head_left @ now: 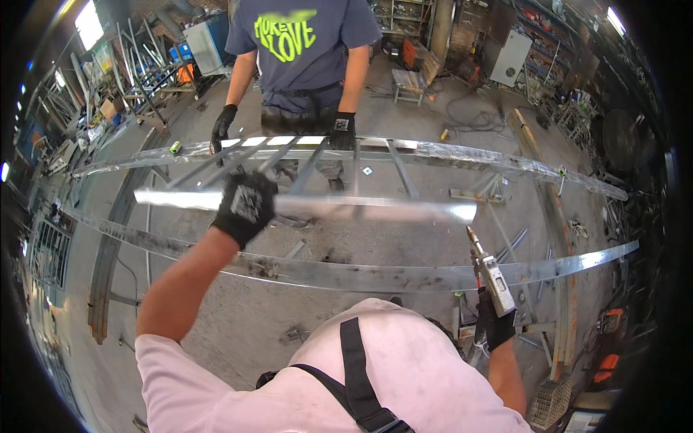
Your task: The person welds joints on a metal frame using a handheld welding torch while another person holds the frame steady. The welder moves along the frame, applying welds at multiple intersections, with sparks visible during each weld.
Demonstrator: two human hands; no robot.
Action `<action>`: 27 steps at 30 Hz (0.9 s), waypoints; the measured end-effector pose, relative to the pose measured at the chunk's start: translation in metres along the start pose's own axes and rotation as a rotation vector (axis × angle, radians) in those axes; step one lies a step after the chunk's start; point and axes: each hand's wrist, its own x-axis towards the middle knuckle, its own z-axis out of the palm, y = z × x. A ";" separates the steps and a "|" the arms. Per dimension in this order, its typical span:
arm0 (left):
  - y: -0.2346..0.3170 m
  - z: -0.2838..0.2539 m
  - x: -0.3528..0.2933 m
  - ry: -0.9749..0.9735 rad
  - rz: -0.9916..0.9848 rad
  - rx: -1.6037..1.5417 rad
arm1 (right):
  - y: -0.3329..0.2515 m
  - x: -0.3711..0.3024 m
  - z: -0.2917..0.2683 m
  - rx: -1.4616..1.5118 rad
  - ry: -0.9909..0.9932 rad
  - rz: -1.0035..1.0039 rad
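Frame point(382, 208) seemingly being positioned under left hand point(247, 205), grip unclear; nozzled tool point(495, 283) clasped by right hand point(496, 323); alignment needed.

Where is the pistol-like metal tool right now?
In the head view, the pistol-like metal tool is right of centre, in the person's right hand, its tip just below the right end of the ladder-like metal frame.
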 end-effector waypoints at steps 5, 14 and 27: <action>-0.049 -0.055 0.080 0.279 -0.030 0.170 | 0.005 -0.001 -0.007 0.039 0.032 0.055; -0.125 -0.135 0.179 0.599 0.099 0.201 | 0.004 -0.020 0.000 0.096 0.082 0.062; -0.255 -0.149 0.215 0.457 -0.430 0.466 | 0.012 0.000 0.006 0.144 0.092 0.091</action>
